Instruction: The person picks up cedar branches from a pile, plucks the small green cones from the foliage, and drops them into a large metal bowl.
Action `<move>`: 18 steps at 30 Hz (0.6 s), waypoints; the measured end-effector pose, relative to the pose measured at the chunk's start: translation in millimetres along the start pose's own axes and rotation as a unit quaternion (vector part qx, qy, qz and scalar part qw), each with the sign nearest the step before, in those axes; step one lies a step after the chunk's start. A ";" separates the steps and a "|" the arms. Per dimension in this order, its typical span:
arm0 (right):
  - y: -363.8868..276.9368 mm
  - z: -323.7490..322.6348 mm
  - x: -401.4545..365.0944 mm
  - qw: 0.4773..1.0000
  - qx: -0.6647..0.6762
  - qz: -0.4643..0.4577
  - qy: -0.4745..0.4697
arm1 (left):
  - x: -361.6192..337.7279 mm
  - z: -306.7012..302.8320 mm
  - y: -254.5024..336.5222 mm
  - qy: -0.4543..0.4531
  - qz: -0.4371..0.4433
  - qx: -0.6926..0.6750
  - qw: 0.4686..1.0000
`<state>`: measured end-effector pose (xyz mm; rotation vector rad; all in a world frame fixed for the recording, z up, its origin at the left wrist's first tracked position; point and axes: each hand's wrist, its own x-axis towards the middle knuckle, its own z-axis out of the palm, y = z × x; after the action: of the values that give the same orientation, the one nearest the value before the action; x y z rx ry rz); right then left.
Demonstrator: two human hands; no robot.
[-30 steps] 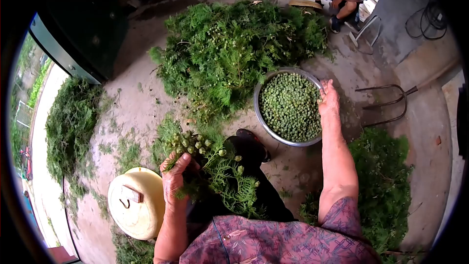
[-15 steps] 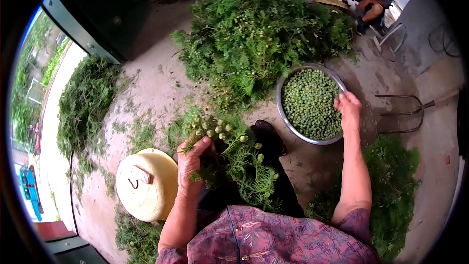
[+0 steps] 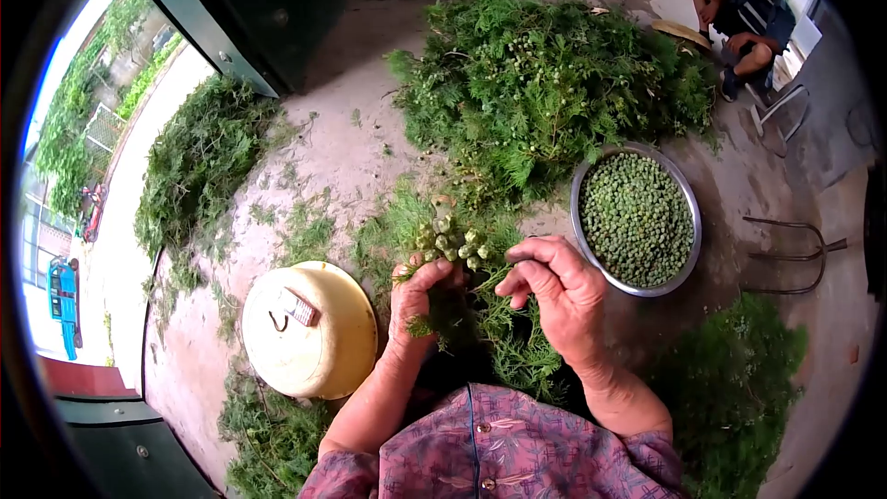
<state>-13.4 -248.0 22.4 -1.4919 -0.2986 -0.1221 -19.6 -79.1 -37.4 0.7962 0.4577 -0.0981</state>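
Note:
A leafy evergreen branch point(image 3: 522, 351) with a cluster of pale green cones point(image 3: 453, 242) is gripped by my left hand point(image 3: 418, 300), its thumb pressed over the stems below the cones. My right hand point(image 3: 564, 300) is just right of the cluster, fingers curled and thumb drawn in by the branch's sprigs. What its fingertips hold, if anything, is hidden. Beyond that hand, a metal basin point(image 3: 698, 226) on the floor is filled with small green cones point(image 3: 639, 222).
A large heap of cut evergreen branches point(image 3: 554, 83) lies ahead, with smaller piles at left point(image 3: 199, 166) and lower right point(image 3: 730, 388). An upturned yellow tub point(image 3: 309, 351) stands left. A pitchfork point(image 3: 818, 259) lies right. Another person point(image 3: 753, 23) sits at the far right.
My right hand has moved left from the basin's edge to the cone cluster. My left hand keeps its hold on the branch. The whole view has shifted.

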 end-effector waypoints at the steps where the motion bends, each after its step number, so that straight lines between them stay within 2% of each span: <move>1: 0.6 8.5 -0.9 0.999 -0.032 -0.001 -0.005 | -1.5 -0.7 -0.3 0.009 -0.003 0.005 1.000; 2: 2.8 15.4 -2.0 0.999 -0.044 0.008 -0.009 | -4.1 1.1 1.3 0.017 -0.006 0.009 1.000; 4: 16.1 31.2 -4.6 0.992 -0.101 -0.076 0.027 | -11.3 5.3 7.7 0.006 0.022 0.040 0.999; 5: 19.9 31.8 -3.4 0.973 -0.189 -0.130 0.030 | -14.1 9.4 10.1 0.004 0.034 0.050 0.998; 8: 18.0 38.2 -0.3 0.981 -0.181 -0.056 0.049 | -19.5 20.3 12.5 0.015 0.040 0.036 0.998; 13: 21.9 37.3 4.2 0.982 -0.175 -0.060 0.030 | -18.1 15.5 9.2 0.013 0.040 0.060 0.997; 16: 19.9 37.8 5.3 0.986 -0.158 -0.045 0.020 | -12.2 5.0 2.1 -0.040 0.054 0.076 0.995; 18: 18.9 38.8 5.0 0.986 -0.163 -0.036 0.024 | -13.2 7.9 3.0 -0.025 0.057 0.103 0.993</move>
<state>-8.4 -207.5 7.5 -1.8005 -0.3038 -0.2757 -27.9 -83.8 -25.0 1.0186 0.3576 -0.0589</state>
